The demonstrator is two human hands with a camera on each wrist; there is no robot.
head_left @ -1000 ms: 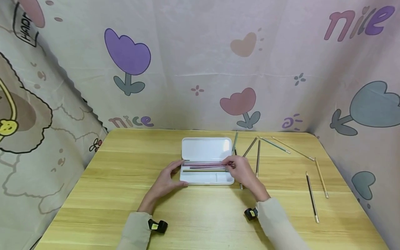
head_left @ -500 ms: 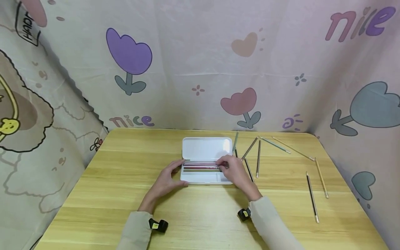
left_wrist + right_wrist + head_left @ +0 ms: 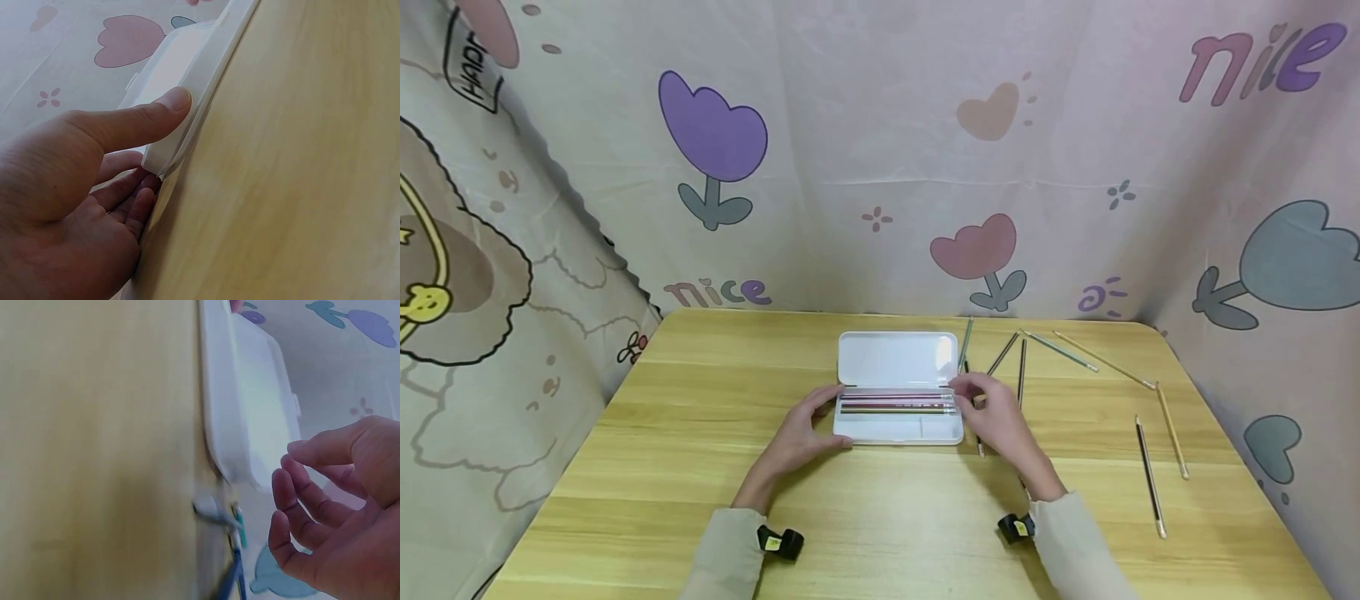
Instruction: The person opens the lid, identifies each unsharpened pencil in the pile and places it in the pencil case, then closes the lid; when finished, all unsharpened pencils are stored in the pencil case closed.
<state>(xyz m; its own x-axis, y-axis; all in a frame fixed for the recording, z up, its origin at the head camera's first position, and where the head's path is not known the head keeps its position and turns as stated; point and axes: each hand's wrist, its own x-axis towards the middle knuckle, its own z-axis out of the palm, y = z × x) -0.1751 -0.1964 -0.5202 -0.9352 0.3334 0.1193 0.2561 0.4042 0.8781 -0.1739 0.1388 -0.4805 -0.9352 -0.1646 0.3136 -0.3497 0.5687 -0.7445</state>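
A white pencil case (image 3: 897, 360) lies on the table with its lid raised toward the back. Several pencils (image 3: 883, 403) rest lengthwise in it, side by side. My left hand (image 3: 799, 431) holds the left end; in the left wrist view its thumb lies along the front wall of the case and the fingers reach round the end. By the right end is my right hand (image 3: 997, 415), its fingers loosely bent. The right wrist view shows nothing between that hand's thumb and fingers.
Dark pencils (image 3: 1021, 367) and a green pencil (image 3: 966, 343) lie close to the right of the case. Farther right are another green pencil (image 3: 1060, 350), a yellow pencil (image 3: 1172, 429) and a black pencil (image 3: 1150, 479). A printed curtain (image 3: 850, 125) hangs behind the table.
My right hand laid a pencil among the others in the case, let it go and drew back to the right. The left hand has stayed in place on the case.
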